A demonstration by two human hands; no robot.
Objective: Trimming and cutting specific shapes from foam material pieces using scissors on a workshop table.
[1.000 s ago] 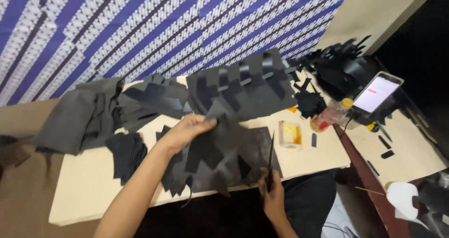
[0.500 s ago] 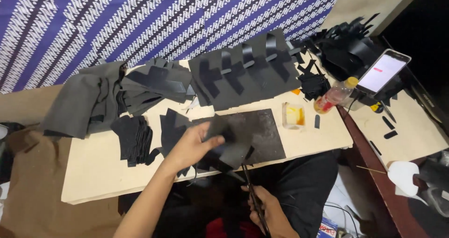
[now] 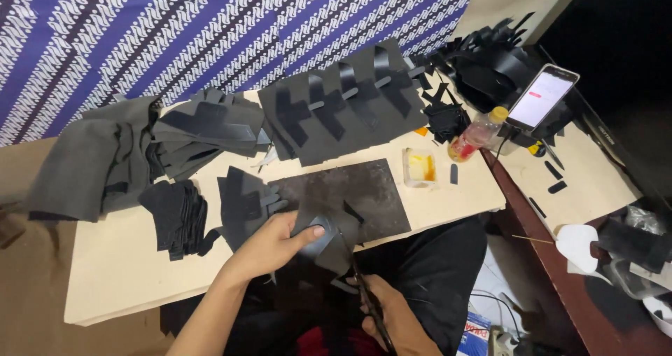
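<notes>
- Shifted since half a second ago: left hand (image 3: 269, 247) a touch nearer the body, black piece (image 3: 327, 238) now hanging off the near edge of the board (image 3: 112, 272) over the lap.
- Scissors (image 3: 364, 293) brought up under that piece, blades reaching its lower edge; before, held lower and clear of it.
- Means cutting looks to be under way, or just about to bite; judged from blade position only.
- Left fingers pinching the piece, thumb on top, other fingers curled beneath.
- Right hand (image 3: 392, 321) closed round the scissor handles, fingers pressed together; loops themselves hidden by the hand.
- Dark mat (image 3: 364, 191) just behind the piece, on the board.
- Stacks of black cutouts (image 3: 178, 212) to the left, larger sheets (image 3: 343, 107) further back.
- Small yellow tub (image 3: 420, 167), bottle (image 3: 476, 133) and phone (image 3: 542, 97) at right.
- Hard to make out: whether blades are open or shut, black on black against the dark lap.
- Cut off: right wrist at the bottom frame edge.
</notes>
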